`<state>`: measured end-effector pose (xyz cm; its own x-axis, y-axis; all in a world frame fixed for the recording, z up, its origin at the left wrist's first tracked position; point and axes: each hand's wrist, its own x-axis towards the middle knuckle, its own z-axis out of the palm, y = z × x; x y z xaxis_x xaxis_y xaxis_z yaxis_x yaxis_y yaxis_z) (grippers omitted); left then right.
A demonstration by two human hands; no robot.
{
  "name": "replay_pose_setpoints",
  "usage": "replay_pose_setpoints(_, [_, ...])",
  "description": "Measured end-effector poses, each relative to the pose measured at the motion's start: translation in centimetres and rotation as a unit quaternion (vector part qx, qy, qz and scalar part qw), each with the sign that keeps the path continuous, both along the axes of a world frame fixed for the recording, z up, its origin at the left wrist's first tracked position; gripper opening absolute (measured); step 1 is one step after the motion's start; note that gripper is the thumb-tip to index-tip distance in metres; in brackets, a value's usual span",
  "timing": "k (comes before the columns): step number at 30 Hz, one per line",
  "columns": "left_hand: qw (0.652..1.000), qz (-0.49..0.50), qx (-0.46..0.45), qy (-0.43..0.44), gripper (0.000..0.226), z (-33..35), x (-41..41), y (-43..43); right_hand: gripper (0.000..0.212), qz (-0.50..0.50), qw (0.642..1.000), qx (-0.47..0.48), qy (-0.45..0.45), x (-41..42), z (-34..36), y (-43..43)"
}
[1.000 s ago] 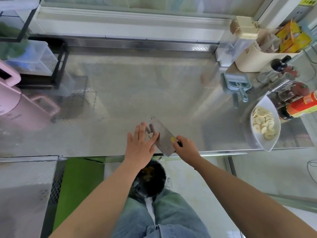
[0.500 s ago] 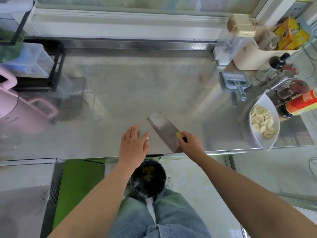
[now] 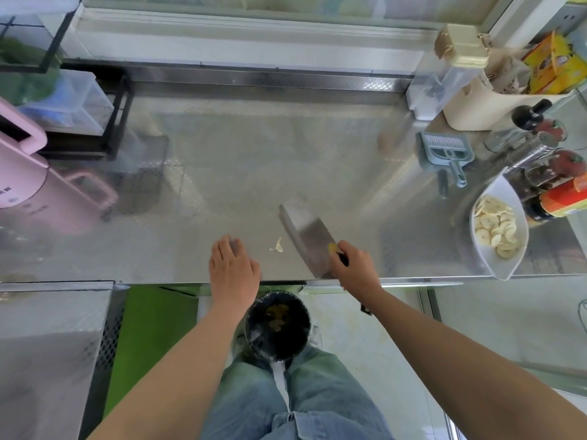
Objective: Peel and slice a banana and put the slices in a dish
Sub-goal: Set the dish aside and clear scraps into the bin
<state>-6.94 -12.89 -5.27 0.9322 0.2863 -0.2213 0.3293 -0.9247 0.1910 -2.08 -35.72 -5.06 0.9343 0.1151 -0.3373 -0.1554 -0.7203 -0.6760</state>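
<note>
A white boat-shaped dish (image 3: pixel 486 265) at the counter's right front holds several banana slices (image 3: pixel 496 227). My right hand (image 3: pixel 357 265) grips the handle of a broad steel cleaver (image 3: pixel 305 233), whose blade lies flat and points away to the upper left. A small pale banana scrap (image 3: pixel 278 246) lies on the steel counter just left of the blade. Palm down at the counter's front edge is my left hand (image 3: pixel 233 268), fingers spread, holding nothing, left of the scrap.
A black-lined bin (image 3: pixel 278 325) with scraps stands below the counter edge between my arms. A pink kettle (image 3: pixel 38 198) sits at the left, a grey-blue scoop (image 3: pixel 444 154) and several bottles (image 3: pixel 559 198) at the right. A rack with clear boxes (image 3: pixel 73 103) stands far left.
The cleaver has swung right and away from my left hand, uncovering a small banana scrap on the counter. My left hand has slid left and back toward the counter edge.
</note>
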Motion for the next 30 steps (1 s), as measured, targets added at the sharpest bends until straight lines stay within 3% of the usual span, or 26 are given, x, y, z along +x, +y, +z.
replay_pose_setpoints(4, [1.0,0.028,0.008,0.012,0.051,0.1,-0.9,1.3,0.023,0.064,0.996,0.045,0.049,-1.6,0.9,3.9])
replay_pose_setpoints(8, [1.0,0.023,0.004,0.006,0.047,0.3,-1.8,2.0,0.03,0.088,0.995,0.035,0.037,-3.5,0.3,8.1])
replay_pose_setpoints(16, [1.0,-0.016,0.002,-0.004,0.045,0.3,-2.1,2.3,0.022,0.014,1.0,-0.009,0.026,-3.6,0.3,6.1])
replay_pose_setpoints(23, [0.999,-0.049,-0.003,-0.005,0.041,0.4,-2.1,1.9,0.032,0.042,0.999,0.005,0.011,-4.6,0.8,7.7])
replay_pose_setpoints(30, [0.997,-0.082,-0.004,0.004,0.047,0.5,-1.6,1.2,0.027,0.027,0.999,0.012,0.032,-4.2,1.1,6.1])
